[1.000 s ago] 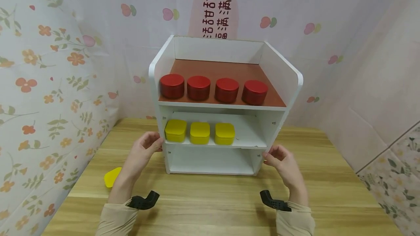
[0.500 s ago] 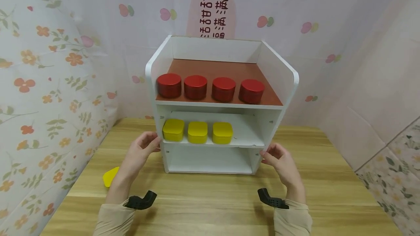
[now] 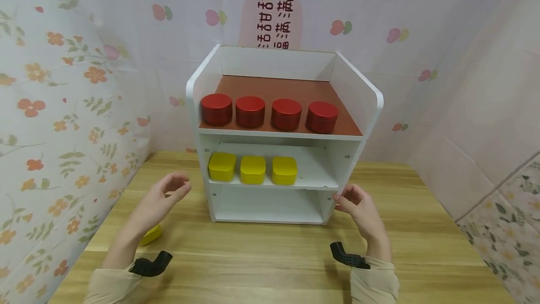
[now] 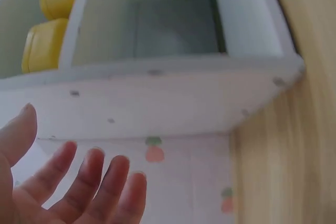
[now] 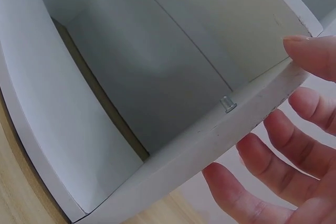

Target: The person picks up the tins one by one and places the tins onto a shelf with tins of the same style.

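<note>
A white shelf unit stands on the table. Several round red tins are lined up along the front of its reddish-brown top. Three yellow square tins sit on its middle shelf, toward the left. My left hand hovers off the unit's left side, holding nothing; the left wrist view shows its fingers spread and apart from the side panel. At the right side my right hand holds the panel's edge, thumb at the front and fingertips against the outer face. Another yellow tin lies partly hidden behind my left forearm.
The wooden table extends in front of the unit and on both sides. A patterned cloth hangs behind, and a floral cloth borders the left. A small clear shelf peg sticks out inside the right panel.
My left hand has let go of the unit's left side and moved left and slightly down, toward the loose yellow tin. My right hand stays at the right panel.
</note>
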`<state>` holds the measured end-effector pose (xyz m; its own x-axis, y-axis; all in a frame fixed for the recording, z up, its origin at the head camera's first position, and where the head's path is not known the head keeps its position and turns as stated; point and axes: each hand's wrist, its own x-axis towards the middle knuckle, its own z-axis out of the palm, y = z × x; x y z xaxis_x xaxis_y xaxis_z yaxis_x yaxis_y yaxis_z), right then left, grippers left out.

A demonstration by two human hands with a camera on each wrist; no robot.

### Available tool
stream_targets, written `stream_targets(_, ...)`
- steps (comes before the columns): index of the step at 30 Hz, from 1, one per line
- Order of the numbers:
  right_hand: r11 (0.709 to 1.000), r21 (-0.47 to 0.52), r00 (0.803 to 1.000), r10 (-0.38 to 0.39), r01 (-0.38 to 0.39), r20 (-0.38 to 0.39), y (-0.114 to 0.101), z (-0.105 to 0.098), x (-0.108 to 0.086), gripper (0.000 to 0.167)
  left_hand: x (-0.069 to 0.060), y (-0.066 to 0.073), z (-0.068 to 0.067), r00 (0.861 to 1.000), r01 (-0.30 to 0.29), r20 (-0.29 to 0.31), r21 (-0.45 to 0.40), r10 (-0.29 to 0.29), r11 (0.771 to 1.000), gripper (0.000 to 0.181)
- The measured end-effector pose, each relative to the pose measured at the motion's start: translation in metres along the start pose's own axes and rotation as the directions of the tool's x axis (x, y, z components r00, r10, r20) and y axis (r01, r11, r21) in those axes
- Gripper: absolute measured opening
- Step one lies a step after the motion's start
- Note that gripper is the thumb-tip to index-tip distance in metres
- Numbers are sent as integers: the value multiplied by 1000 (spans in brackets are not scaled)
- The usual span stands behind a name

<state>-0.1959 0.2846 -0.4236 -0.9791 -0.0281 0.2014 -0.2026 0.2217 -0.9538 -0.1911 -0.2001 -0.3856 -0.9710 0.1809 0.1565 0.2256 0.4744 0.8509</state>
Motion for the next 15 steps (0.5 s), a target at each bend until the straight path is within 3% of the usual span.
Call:
stream_targets(4, 1000, 4, 1000, 9, -8, -5, 0, -1, -2, 26, -9, -8, -10, 999, -35, 46, 113, 30, 993, 47)
stream_targets(9, 1000, 1, 1000, 12, -12, -1, 0, 0, -1, 28, -22, -19, -23, 994, -44, 103, 209, 22, 977, 51)
stream_targets(15, 1000, -1, 1000, 17, -17, -8, 0, 1, 1, 28, -40, -34, -36, 993, -46, 117, 314, 10, 948, 57)
